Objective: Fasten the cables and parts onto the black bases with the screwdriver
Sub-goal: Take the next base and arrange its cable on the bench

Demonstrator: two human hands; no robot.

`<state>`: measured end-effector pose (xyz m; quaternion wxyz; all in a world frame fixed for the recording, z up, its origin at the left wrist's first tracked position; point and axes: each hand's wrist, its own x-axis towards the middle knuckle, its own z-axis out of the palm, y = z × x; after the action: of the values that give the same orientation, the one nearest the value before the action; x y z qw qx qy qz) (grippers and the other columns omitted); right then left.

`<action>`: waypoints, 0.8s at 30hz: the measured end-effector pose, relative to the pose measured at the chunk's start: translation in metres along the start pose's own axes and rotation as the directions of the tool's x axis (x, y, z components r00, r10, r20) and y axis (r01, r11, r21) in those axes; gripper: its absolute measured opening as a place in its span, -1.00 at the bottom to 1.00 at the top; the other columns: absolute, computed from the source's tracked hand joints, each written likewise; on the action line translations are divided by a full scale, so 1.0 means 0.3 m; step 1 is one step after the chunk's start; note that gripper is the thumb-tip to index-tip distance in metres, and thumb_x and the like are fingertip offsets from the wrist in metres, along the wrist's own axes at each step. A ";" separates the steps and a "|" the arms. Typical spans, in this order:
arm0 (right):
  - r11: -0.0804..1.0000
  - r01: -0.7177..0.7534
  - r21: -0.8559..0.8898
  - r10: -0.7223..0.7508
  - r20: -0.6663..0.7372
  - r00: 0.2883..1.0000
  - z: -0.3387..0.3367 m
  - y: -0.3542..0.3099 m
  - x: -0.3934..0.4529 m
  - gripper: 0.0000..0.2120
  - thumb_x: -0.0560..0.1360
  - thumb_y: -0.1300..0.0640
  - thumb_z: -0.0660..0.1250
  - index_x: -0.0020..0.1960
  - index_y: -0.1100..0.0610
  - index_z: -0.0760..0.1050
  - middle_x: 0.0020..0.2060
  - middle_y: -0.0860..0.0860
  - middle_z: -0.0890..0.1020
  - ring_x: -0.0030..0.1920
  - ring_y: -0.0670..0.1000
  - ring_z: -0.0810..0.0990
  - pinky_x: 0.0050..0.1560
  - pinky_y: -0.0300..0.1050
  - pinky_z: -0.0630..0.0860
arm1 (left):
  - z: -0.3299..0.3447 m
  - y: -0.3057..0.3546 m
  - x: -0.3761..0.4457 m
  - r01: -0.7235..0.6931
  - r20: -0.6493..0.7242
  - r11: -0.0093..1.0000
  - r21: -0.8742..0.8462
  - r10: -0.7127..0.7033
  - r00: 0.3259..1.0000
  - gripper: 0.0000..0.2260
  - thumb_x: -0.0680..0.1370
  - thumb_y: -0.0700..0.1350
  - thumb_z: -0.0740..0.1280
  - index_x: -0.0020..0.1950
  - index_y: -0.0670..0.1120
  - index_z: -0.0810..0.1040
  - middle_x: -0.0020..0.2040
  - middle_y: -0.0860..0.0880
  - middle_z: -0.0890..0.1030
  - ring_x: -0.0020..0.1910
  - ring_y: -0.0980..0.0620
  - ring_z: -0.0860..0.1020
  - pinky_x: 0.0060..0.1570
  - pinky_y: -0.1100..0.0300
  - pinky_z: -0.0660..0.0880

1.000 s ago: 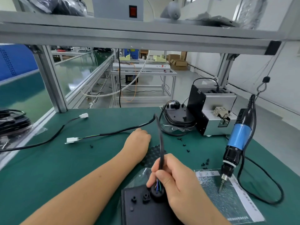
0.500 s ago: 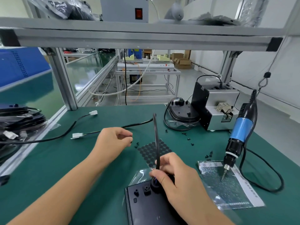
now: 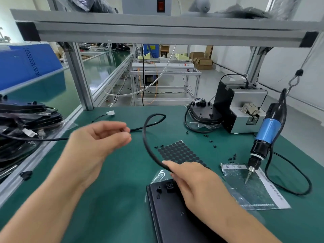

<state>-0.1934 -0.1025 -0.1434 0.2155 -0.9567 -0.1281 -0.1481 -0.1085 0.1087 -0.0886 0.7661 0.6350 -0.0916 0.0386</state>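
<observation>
Right hand [image 3: 196, 183] fingers pinch thin black rubber-sheathed cable [image 3: 149, 148] at flat black plastic base [image 3: 171, 213] near edge. Left hand [image 3: 98, 141] blurred, fingers curled around cable farther along, apparently. Advice: keep loop slack, seat end before taking hanging blue-barrelled electric screwdriver [image 3: 263, 139].

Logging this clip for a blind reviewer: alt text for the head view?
Right hand holds a thin black cable over a flat black plastic base on a green bench mat; left hand, blurred, pinches the same cable farther along. A blue-bodied electric screwdriver hangs untouched at right.
</observation>
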 end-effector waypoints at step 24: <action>0.988 -0.055 0.144 0.067 -0.082 0.994 0.022 0.000 -0.004 -0.84 0.49 -0.05 0.17 0.01 -0.08 0.46 -0.12 -0.18 0.60 -0.05 -0.13 0.49 -0.05 -0.13 0.41 | 0.162 -0.027 -0.017 -0.661 0.736 0.352 0.663 -0.143 0.661 -0.68 0.44 -0.29 0.34 0.09 0.04 0.63 -0.09 0.12 0.61 -0.14 0.16 0.54 -0.03 0.33 0.43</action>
<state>-0.1931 -0.0999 -0.1496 0.2928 -0.9351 -0.0994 -0.1732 -0.1165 0.0600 -0.0888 0.1774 0.8784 -0.4431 -0.0229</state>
